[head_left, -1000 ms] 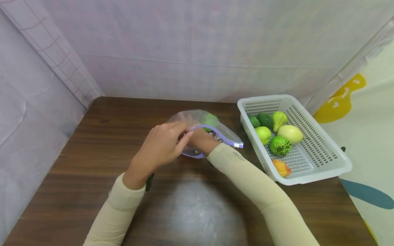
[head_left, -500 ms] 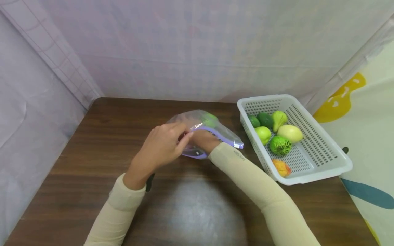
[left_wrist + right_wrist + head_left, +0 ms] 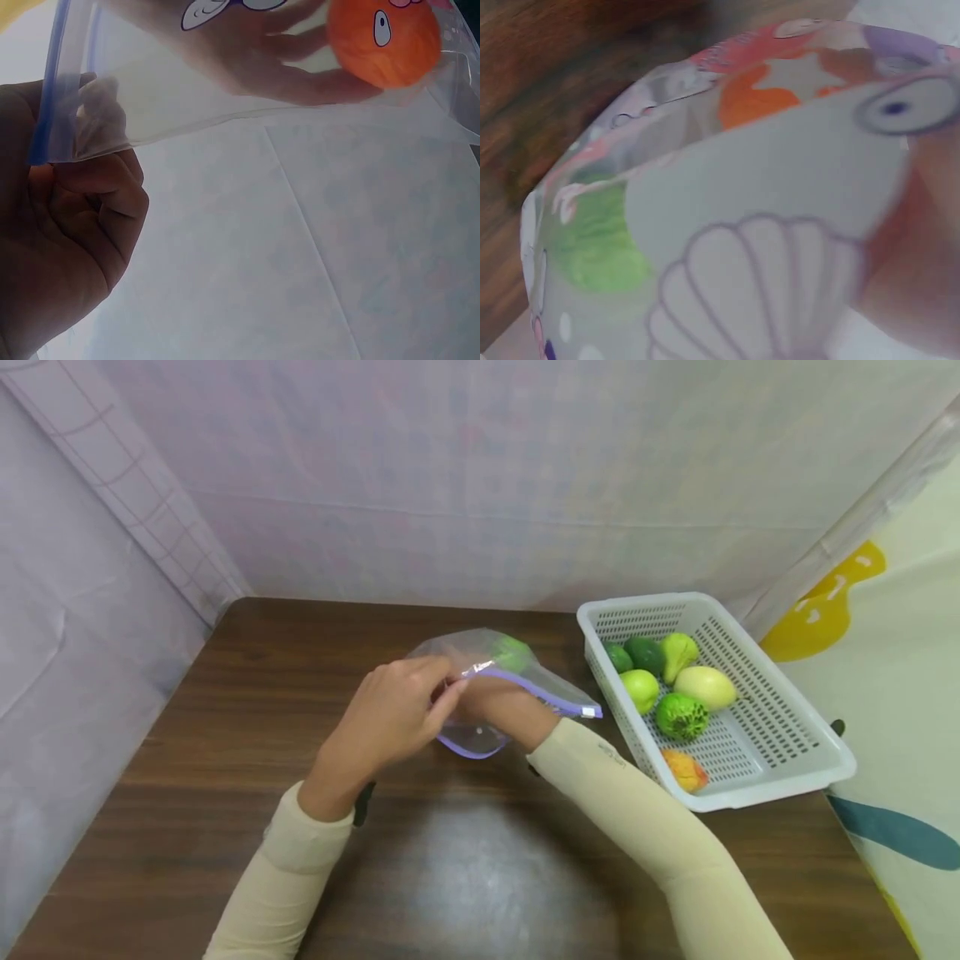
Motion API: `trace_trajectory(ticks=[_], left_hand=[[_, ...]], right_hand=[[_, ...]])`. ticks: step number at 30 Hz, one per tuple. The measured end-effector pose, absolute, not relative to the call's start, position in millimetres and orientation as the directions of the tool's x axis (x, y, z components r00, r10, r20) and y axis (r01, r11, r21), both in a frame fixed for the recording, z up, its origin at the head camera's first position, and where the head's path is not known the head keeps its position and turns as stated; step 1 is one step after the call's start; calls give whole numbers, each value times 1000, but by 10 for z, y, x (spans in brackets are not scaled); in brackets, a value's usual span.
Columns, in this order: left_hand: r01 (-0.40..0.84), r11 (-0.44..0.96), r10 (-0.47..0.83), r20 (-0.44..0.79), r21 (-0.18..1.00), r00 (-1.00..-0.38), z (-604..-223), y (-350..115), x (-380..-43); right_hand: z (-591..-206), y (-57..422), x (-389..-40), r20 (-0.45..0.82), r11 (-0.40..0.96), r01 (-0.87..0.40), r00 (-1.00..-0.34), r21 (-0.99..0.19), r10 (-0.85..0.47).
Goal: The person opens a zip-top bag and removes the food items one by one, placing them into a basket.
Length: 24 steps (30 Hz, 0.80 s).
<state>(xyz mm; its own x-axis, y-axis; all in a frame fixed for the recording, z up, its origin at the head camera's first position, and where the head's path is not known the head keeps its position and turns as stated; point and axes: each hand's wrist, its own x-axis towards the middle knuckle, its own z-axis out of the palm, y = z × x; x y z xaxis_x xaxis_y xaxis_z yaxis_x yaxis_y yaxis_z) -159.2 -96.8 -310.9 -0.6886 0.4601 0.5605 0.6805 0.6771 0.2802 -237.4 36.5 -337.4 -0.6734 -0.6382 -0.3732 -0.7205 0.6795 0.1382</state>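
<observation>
A clear zip bag [image 3: 468, 639] with a purple rim and printed cartoon shapes lies over the middle of the table. My left hand [image 3: 397, 706] pinches its rim between thumb and fingers. Through the bag's mouth goes my right hand [image 3: 498, 702], wrist at the opening. In the left wrist view, the right hand's fingers look spread and fairly straight behind the plastic, right at a round orange fruit [image 3: 382, 45]. Also inside the bag is a green fruit or vegetable [image 3: 512, 653], pale green through the film in the right wrist view. A white slider [image 3: 588, 712] sits at the rim's right end.
A white slotted basket [image 3: 780, 789] stands on the right of the brown wooden table [image 3: 240, 693]. It holds several green fruits and vegetables, a pale yellow oval one [image 3: 705, 687] and a yellow-orange mango-like fruit [image 3: 684, 769]. Behind the table hangs a pale sheet [image 3: 480, 468].
My right hand and forearm have shifted right and slightly back out of the bag. The bag's mouth gapes wider, its slider end a little further right. My left hand has barely moved.
</observation>
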Motion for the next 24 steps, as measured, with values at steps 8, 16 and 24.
trace_trajectory(ticks=[8, 16, 24], left_hand=[[672, 685, 443, 573, 281, -690, -3119, -982, -1601], [669, 679, 435, 569, 302, -698, -3106, -996, -1600], [661, 687, 429, 566, 302, -704, -3114, -1017, -1609]], right_hand=[[-3331, 564, -2204, -120, 632, -775, -626, -16, -770], [-3286, 757, -2120, 13, 609, -793, -609, 13, -793], [-3108, 876, -1885, 50, 628, -778, -627, -9, -777]])
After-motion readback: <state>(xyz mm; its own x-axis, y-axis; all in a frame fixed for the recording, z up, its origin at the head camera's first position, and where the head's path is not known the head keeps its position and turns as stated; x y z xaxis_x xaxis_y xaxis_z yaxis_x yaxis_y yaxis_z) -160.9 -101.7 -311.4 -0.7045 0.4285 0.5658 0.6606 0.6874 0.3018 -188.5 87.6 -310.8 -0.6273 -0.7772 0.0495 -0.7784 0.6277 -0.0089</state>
